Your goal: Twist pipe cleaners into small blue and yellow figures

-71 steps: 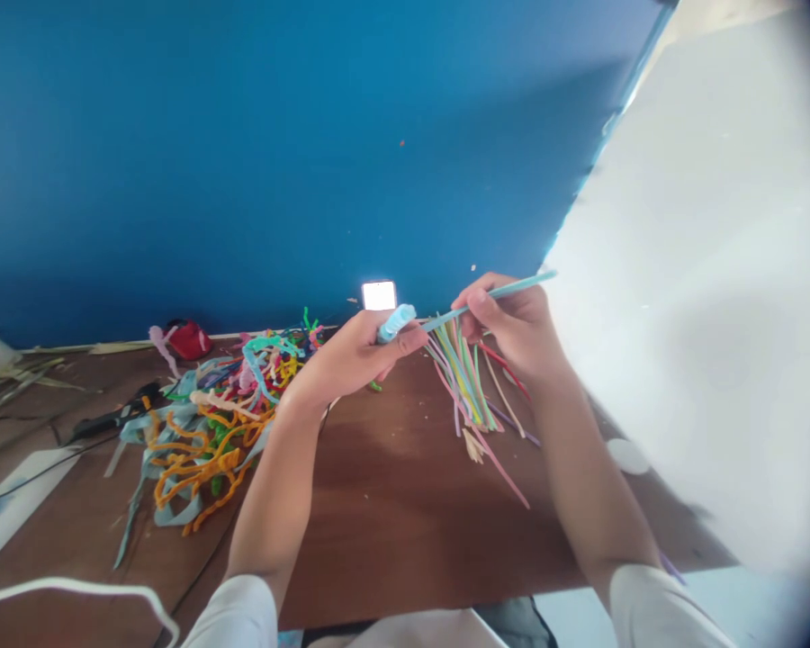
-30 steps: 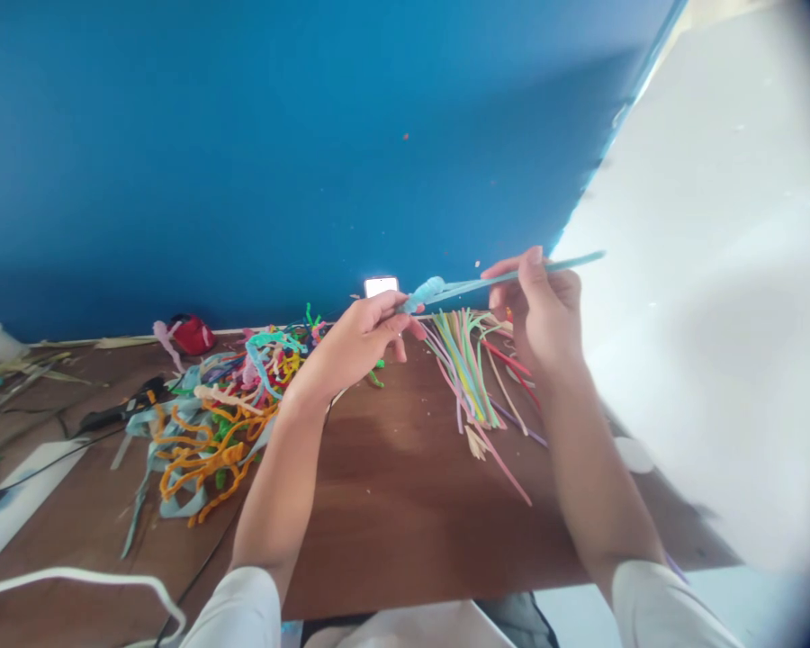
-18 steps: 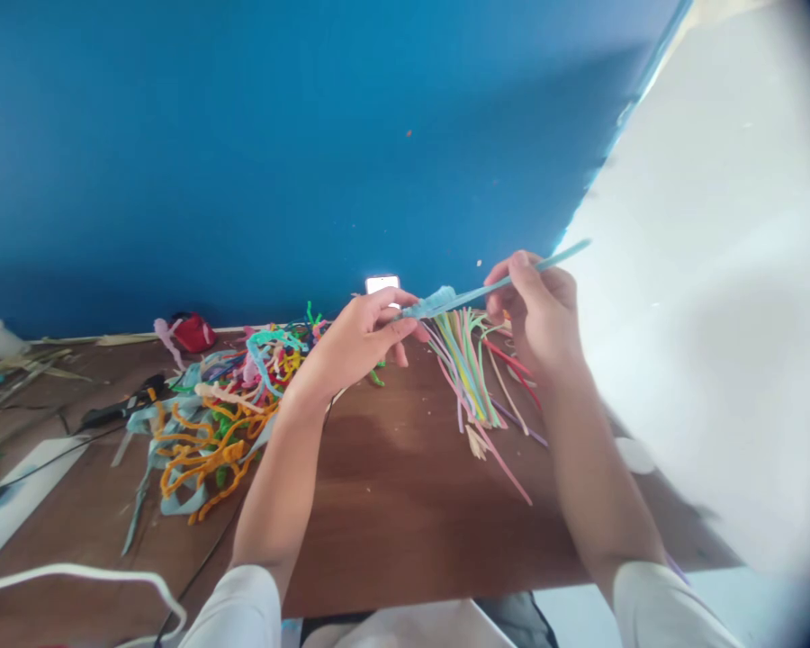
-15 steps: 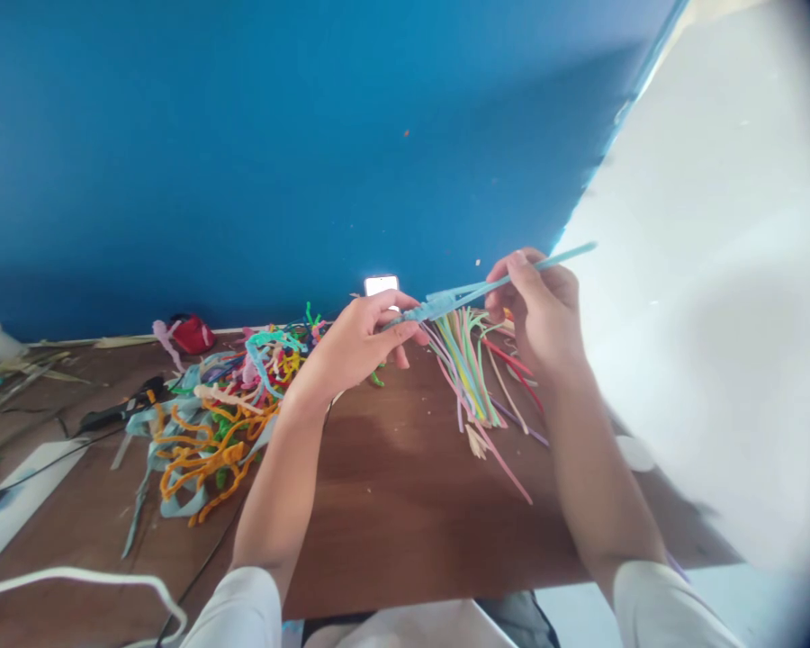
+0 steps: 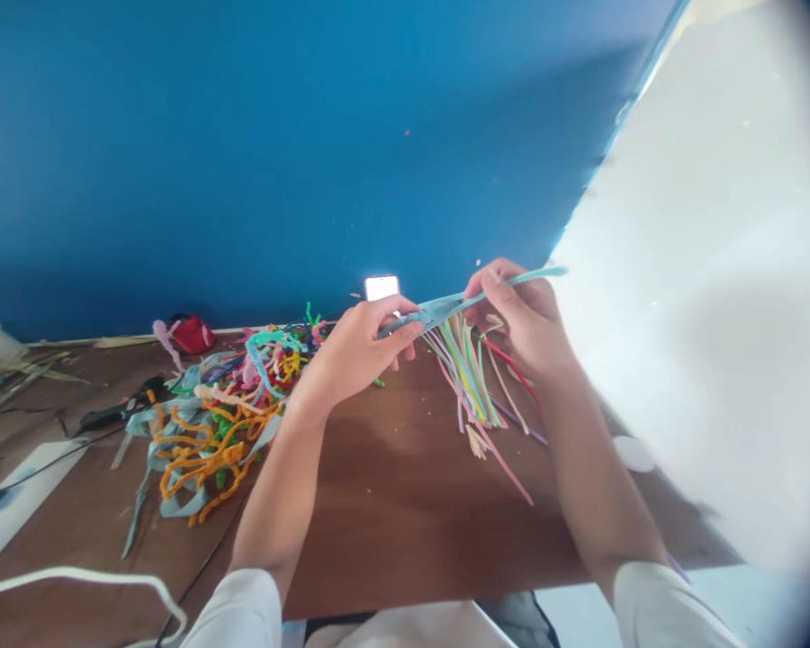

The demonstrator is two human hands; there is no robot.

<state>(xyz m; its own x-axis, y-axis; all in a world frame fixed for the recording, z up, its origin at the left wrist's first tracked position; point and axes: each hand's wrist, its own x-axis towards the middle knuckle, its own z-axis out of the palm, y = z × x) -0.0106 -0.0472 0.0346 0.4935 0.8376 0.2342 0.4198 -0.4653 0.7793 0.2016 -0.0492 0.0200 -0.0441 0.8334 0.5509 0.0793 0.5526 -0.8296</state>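
Light blue pipe cleaners (image 5: 438, 310) stretch between my two hands above the table. My left hand (image 5: 368, 346) pinches their left end, which looks twisted together, between thumb and fingers. Thumb and fingertips of my right hand (image 5: 519, 301) are closed on the strands further right, and a free end sticks out past that hand. Below and behind the strands lies a fanned bundle of pastel pipe cleaners (image 5: 469, 373), in green, yellow, pink and purple. How many blue strands there are, I cannot tell.
A phone with a lit screen (image 5: 382, 288) leans near the blue wall. At left lies a tangled heap of coloured pipe cleaners (image 5: 209, 445), with a black-handled tool (image 5: 112, 414) beside it. A white cable (image 5: 74, 573) crosses the front left, and a white disc (image 5: 633, 454) lies at right.
My right hand has moved slightly left and down along the blue strands, whose free end has dropped and shortened. My left hand stays nearly in place, still pinching.
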